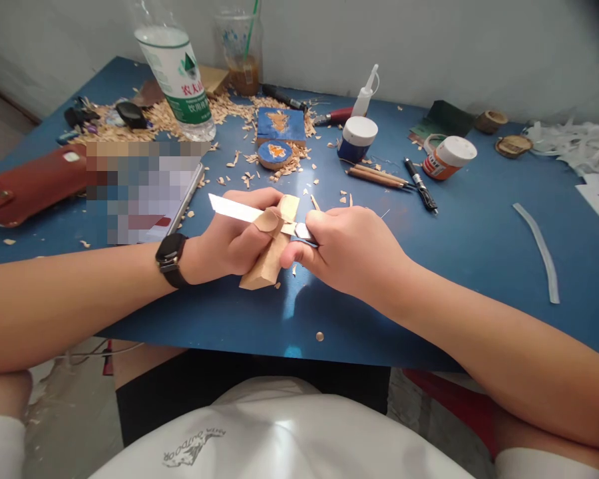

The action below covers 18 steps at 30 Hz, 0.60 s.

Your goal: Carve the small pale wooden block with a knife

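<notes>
My left hand (234, 236), with a black watch on its wrist, is wrapped round a pale squared wooden block (267, 266). The block lies slanted above the blue table, its near end towards me. In my right hand (354, 243) is a knife, its handle mostly hidden by my fingers. The knife's bright blade (234, 208) crosses the block and sticks out to the left, past my left thumb. A tan, curled piece (267, 220) covers the left thumb tip; whether it is a shaving or a thumb guard I cannot tell.
Wood shavings (234, 106) litter the back of the blue table (479, 266). Around stand a water bottle (180, 80), a blue paint jar (358, 138) and an orange-labelled jar (448, 158). Pencils (379, 176), a pen (420, 185) and a brown case (34, 183) lie nearby.
</notes>
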### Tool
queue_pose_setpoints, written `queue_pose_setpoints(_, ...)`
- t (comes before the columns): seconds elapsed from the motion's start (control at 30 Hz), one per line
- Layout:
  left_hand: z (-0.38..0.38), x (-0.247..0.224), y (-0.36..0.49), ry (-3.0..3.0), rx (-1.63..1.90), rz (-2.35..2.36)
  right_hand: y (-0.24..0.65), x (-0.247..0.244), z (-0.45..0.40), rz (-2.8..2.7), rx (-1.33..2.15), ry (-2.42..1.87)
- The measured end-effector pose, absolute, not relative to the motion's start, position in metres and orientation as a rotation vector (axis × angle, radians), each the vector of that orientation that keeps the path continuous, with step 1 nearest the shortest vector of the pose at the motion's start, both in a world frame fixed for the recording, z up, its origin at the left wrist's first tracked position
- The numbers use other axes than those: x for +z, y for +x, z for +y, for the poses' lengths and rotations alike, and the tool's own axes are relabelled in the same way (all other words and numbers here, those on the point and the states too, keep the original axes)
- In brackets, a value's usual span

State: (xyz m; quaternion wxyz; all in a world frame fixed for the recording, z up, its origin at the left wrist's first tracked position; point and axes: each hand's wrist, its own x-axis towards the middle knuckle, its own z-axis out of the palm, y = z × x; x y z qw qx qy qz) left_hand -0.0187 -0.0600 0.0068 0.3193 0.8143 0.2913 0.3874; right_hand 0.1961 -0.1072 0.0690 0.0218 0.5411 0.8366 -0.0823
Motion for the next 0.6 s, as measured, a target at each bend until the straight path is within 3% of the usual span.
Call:
queue_pose_setpoints(0.17,-0.061,-0.002,-0.016,2.004,1.121,0.884,0.197,0.072,-0.106,2.469,-0.256,1.782)
queue_pose_setpoints(0.43,-0.059,0.011,-0.012,2.053,0.716,0.651,0.212,0.087,-0.105,2.700,-0.493,1.285)
queue_pose_setpoints(0.6,-0.062,0.013,-0.011,2.142,0.695,0.753,0.215,0.092,-0.109,2.662,-0.541,1.286)
